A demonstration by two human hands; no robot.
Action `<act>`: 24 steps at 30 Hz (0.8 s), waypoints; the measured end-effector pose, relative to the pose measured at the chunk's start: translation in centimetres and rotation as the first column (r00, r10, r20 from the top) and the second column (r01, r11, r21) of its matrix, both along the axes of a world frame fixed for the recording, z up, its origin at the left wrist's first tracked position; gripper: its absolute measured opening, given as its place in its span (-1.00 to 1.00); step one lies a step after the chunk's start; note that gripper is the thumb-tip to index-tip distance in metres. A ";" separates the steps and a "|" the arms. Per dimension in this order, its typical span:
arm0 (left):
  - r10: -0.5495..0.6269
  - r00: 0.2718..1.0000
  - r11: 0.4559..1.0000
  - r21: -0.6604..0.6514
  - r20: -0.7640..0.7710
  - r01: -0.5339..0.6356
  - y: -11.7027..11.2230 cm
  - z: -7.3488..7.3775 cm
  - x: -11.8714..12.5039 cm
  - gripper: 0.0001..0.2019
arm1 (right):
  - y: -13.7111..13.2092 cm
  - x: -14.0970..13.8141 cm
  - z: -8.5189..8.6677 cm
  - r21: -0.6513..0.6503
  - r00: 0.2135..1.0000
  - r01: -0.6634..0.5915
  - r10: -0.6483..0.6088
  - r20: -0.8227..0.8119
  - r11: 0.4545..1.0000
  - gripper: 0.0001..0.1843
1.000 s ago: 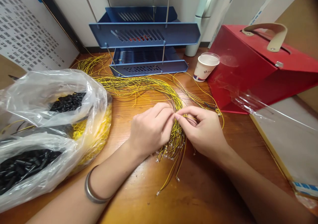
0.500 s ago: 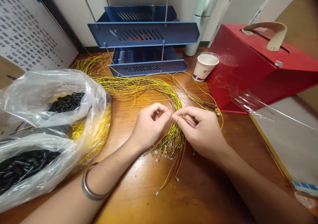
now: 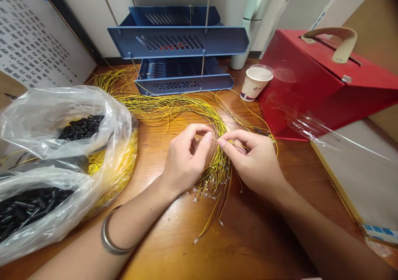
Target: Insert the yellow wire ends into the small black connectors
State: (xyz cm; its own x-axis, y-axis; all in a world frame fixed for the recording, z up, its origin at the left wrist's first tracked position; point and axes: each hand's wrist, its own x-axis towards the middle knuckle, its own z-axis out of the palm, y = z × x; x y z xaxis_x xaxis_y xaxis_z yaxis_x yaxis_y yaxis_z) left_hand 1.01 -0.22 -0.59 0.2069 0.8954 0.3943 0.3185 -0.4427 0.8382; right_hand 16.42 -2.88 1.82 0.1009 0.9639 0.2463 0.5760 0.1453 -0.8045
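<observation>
A thick bundle of thin yellow wires (image 3: 174, 106) curves across the wooden table (image 3: 248, 238), its ends with small metal terminals fanned out between my wrists. My left hand (image 3: 185, 160) is curled, thumb and forefinger pinched together over the bundle. My right hand (image 3: 251, 160) pinches a yellow wire from the bundle, its fingertips almost touching those of the left hand. What the left fingers hold is too small to make out.
Clear plastic bags (image 3: 56, 164) with black small parts and yellow rings lie at the left. A blue stacked letter tray (image 3: 177, 48) stands at the back, a paper cup (image 3: 255, 82) beside it. A red box with a tan handle (image 3: 326, 77) sits at the right.
My left hand has opened from a flatter grip into a raised pinch and shifted slightly up. The right hand has stayed on the wire at the same spot.
</observation>
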 end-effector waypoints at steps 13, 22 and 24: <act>-0.002 1.000 0.998 0.059 0.029 0.000 -0.1 -0.1 0.1 -0.85 | 0.1 -0.1 0.2 -0.085 0.989 0.010 -0.023 -0.149 0.996 -0.85; -0.007 0.994 0.999 0.034 0.111 0.003 -0.1 0.0 0.3 -0.88 | 0.0 -0.1 0.2 -0.068 0.990 -0.007 -0.003 -0.139 0.998 -0.85; -0.003 0.994 1.000 0.022 0.111 0.001 -0.1 0.0 0.3 -0.88 | 0.0 0.0 0.1 -0.065 0.990 -0.011 0.002 -0.138 0.998 -0.85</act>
